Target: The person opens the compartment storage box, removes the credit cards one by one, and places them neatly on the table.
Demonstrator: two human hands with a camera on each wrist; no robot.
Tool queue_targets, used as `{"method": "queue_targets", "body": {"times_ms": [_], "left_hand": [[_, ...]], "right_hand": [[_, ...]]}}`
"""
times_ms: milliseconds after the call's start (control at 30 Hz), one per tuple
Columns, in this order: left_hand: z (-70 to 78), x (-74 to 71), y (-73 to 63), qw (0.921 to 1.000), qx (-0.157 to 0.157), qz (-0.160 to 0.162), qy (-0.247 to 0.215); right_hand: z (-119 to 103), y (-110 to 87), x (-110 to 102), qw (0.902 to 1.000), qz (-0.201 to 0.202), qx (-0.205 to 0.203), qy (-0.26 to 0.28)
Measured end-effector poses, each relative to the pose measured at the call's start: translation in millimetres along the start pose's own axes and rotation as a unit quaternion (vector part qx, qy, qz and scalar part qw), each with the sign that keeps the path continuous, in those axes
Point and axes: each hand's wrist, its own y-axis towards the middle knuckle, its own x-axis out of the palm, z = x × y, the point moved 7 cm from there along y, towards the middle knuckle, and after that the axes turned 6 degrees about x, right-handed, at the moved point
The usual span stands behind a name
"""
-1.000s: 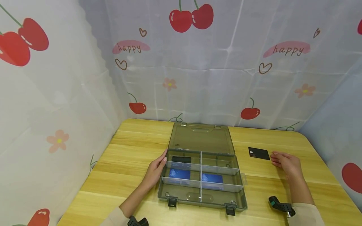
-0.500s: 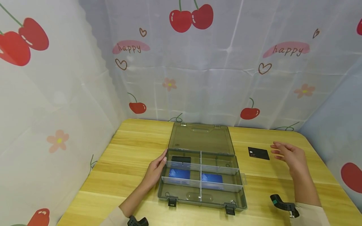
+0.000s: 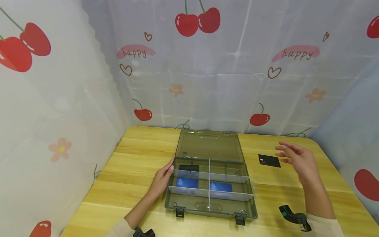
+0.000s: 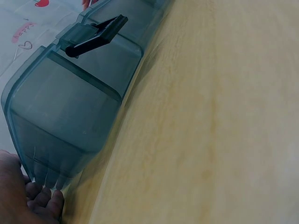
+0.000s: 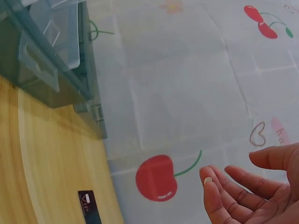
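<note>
A translucent grey-green plastic organizer box (image 3: 189,210) lies with its lid (image 3: 211,144) folded back. Inside, one black card (image 3: 189,168) is in the back left compartment and blue cards (image 3: 187,183) are in both middle compartments. My left hand (image 3: 161,177) holds the box's left side; its fingertips meet the lower wall in the left wrist view. A black card marked VIP (image 3: 269,161) lies on the table right of the box. My right hand (image 3: 299,159) hovers just right of that card, fingers loosely bent and holding nothing.
The wooden table (image 3: 142,144) is bounded by a cherry-print cloth (image 3: 207,92) at the back and sides. Two black latches (image 3: 240,220) hang from the box's front edge. Each wrist wears a black camera mount (image 3: 294,218).
My right hand has lifted from the table beside the VIP card and shifted back and slightly left. The left hand keeps its place on the box. The head view has shifted slightly.
</note>
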Motion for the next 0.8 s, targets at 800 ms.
{"method": "queue_targets", "body": {"times_ms": [800], "left_hand": [[-30.2, 1.9, 2.8, 0.9998, -0.002, 0.019, 0.01]], "right_hand": [[-26.3, -19.6, 57.2, 0.9946, -0.086, -0.028, -0.052]]}}
